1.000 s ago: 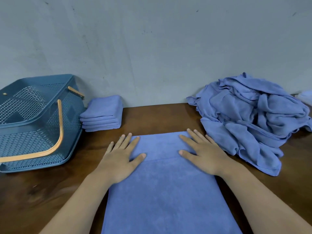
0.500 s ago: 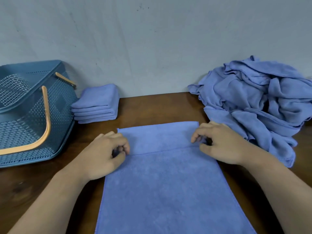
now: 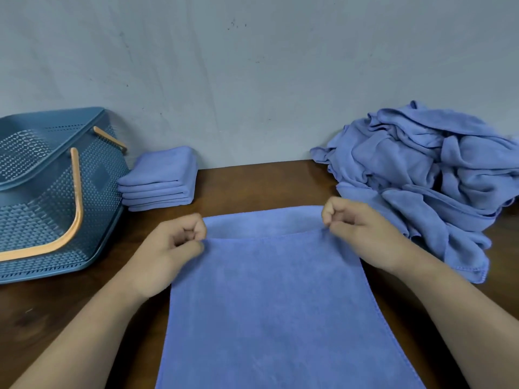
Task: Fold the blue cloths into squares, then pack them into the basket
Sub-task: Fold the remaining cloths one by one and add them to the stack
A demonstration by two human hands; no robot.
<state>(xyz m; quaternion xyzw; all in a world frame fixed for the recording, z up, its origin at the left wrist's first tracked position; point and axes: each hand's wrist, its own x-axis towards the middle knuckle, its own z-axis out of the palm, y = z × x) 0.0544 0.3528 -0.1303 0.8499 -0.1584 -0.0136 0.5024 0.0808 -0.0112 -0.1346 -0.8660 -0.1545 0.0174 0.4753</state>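
Looking down from the head camera, a blue cloth [image 3: 266,310] lies flat on the brown wooden table [image 3: 261,183]. It runs from the near edge of the picture to the middle of the tabletop. The cloth is doubled. Its upper layer ends in a stitched edge short of the far end, so a strip of the lower layer shows beyond it.

The left hand [image 3: 171,248] pinches the left corner of that upper edge, with thumb and curled fingers clamped together on the fabric. The right hand [image 3: 362,231] grips the right corner the same way, its fingers curled and closed on the cloth. The edge runs straight across between the two hands, and both forearms reach in from the near corners.

At the far left stands a blue plastic basket [image 3: 42,192] with pierced walls, one tan handle [image 3: 75,203] hanging down its near side. Just to its right, against the grey wall [image 3: 252,80], sits a stack of folded cloths [image 3: 160,181], neatly squared. On the far right a pile of loose cloths [image 3: 435,181] is heaped up, its near edge spilling just beside the right wrist.
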